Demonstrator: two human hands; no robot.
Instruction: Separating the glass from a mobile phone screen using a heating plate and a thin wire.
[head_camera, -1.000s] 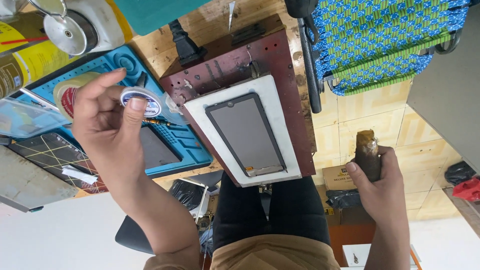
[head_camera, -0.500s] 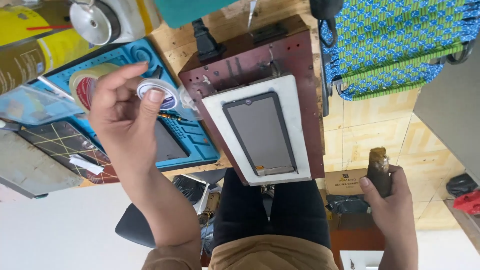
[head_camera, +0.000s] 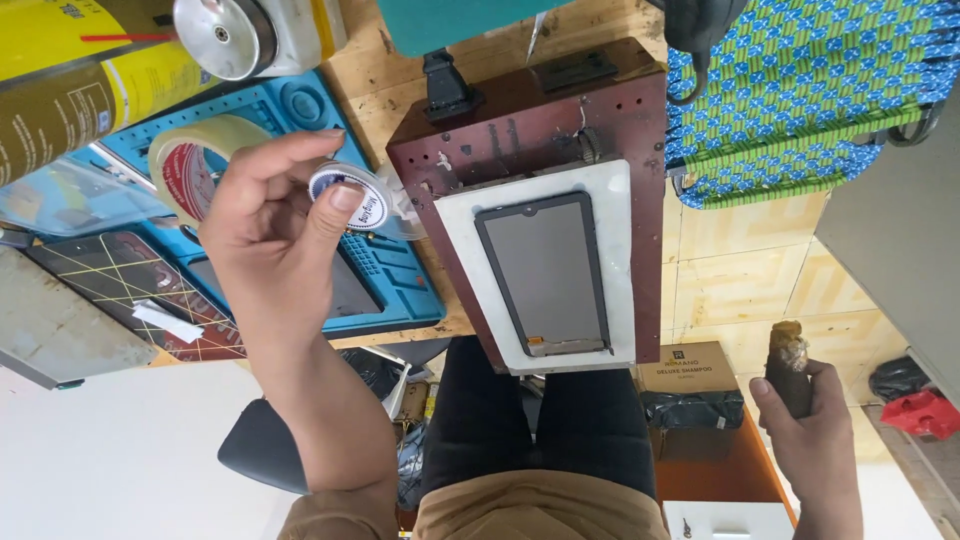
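Observation:
My left hand (head_camera: 270, 250) is raised over the blue work mat (head_camera: 400, 290) and pinches a small round white-and-blue disc (head_camera: 350, 197) with a clear film hanging from it. To its right a dark phone screen (head_camera: 545, 275) lies flat on a white pad (head_camera: 620, 260), which sits on a dark red metal plate (head_camera: 520, 130). My right hand (head_camera: 815, 440) hangs low at the right, away from the bench, closed around a brown stubby tool (head_camera: 787, 365).
A roll of clear tape (head_camera: 185, 165) and a dark panel lie on the blue mat. A yellow can (head_camera: 60, 80) and a metal-faced device (head_camera: 225, 35) stand at the back left. A blue-green woven seat (head_camera: 800, 90) and a cardboard box (head_camera: 690, 365) are at the right.
My left hand with the disc has drifted right, closer to the red plate. My right hand has stayed low with the brown tool.

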